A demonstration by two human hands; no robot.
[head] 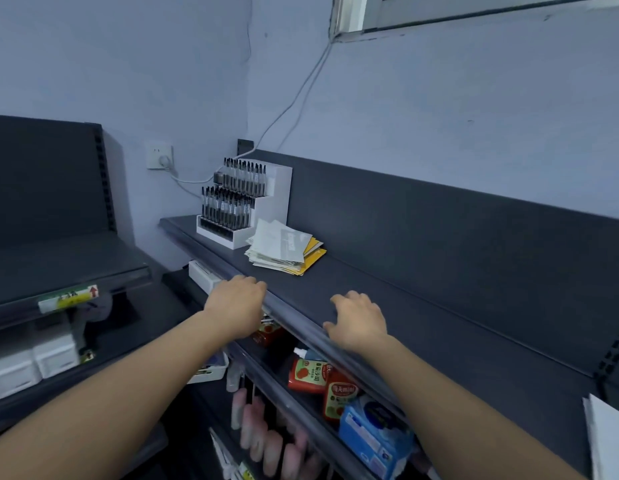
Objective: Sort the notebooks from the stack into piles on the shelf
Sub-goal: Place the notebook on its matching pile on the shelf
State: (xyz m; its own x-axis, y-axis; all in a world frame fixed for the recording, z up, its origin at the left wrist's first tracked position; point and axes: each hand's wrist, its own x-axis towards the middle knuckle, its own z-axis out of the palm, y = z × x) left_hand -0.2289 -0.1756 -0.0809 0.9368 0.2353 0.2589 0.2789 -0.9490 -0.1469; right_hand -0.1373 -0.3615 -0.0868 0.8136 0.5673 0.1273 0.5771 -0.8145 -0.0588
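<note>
Grey shelf edge bore left hand and right hand, loosely curled, empty; notebooks lay at twelve o'clock, pen rack just beyond.

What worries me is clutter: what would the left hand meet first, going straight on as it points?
Probably the notebook stack on the shelf, ahead of the left hand; depth is unclear.

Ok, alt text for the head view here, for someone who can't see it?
The left hand and right hand rest on the front edge of a dark shelf, holding nothing. Farther back on the shelf an untidy stack of notebooks lies beside a white pen display.
</note>
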